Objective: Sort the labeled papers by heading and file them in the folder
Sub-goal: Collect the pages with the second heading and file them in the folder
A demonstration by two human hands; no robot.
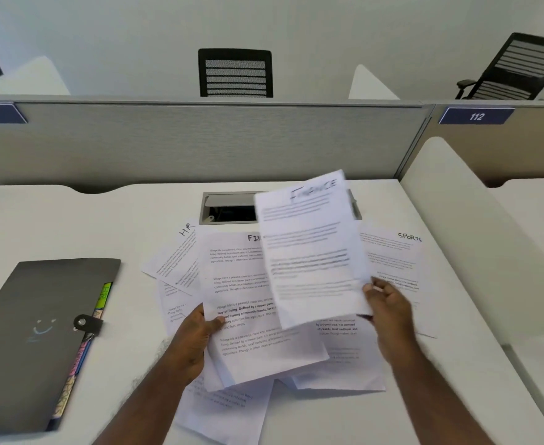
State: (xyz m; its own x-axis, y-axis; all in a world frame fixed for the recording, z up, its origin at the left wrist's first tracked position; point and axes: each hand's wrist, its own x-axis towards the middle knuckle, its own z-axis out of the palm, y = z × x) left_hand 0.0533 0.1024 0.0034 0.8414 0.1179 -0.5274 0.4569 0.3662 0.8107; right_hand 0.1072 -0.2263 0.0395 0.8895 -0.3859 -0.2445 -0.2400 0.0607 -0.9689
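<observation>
Several printed papers lie spread on the white desk [71, 220]. My right hand [389, 309] pinches the lower right edge of a sheet headed FINANCE [312, 248], lifted and blurred above the pile. My left hand [196, 335] grips the left edge of another sheet [251, 316] whose heading starts with FIN. A sheet headed HR [177, 252] pokes out at the back left of the pile. A sheet headed SPORTS [395, 258] lies to the right. A closed grey expanding folder [36, 332] with coloured tabs rests at the left.
A cable hatch [228, 208] opens in the desk behind the papers. A grey partition [200, 142] closes off the back, and a white side panel [476, 239] bounds the right. Black mesh chairs [235, 73] stand beyond the partition.
</observation>
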